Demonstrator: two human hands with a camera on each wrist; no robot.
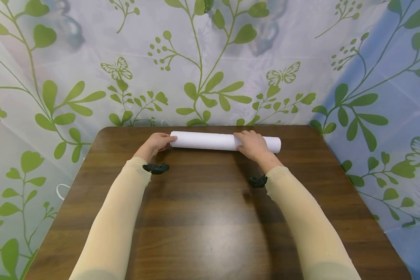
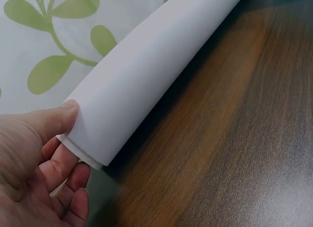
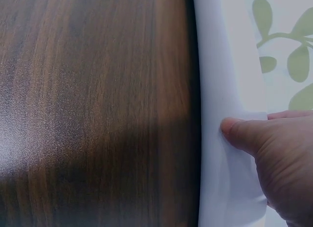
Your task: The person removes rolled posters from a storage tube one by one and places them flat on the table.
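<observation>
A long white roll of paper (image 1: 206, 140) lies across the far side of the wooden table, its right end slightly nearer. My left hand (image 1: 156, 142) pinches its left end; in the left wrist view the thumb (image 2: 71, 114) presses the outside while fingertips go into the open end. Over the right part of the roll, my right hand (image 1: 253, 146) grips it from above. The right wrist view shows that thumb (image 3: 239, 131) on the near side of the white surface, with the other fingers mostly hidden behind the roll.
The brown wooden table (image 1: 196, 202) has rounded far corners. Right behind it hangs a pale curtain (image 1: 140, 46) with green leaves and butterflies. A black wrist device (image 1: 155, 168) sits at the left cuff, another black device (image 1: 258, 181) at the right.
</observation>
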